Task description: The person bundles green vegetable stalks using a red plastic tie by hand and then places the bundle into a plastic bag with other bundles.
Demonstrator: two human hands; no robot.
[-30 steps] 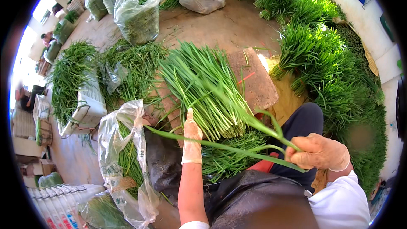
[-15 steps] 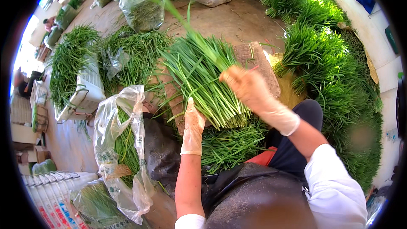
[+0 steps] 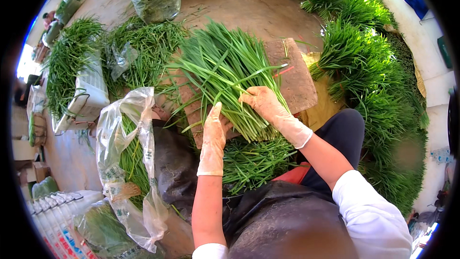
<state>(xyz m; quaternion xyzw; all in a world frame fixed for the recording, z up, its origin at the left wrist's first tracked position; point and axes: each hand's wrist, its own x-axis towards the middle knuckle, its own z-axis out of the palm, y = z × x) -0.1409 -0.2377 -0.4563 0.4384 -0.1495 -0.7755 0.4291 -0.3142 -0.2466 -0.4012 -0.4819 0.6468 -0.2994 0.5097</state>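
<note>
The green bundle (image 3: 235,74) lies across the board (image 3: 296,84), stalk ends (image 3: 256,134) at the near edge. My left grip (image 3: 213,133) is beside it, my right grip (image 3: 266,103) on top; whether closed, I cannot tell.

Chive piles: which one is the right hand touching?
The pile on the brown board: the right hand lies on its pale stalks, touching no other.
</note>
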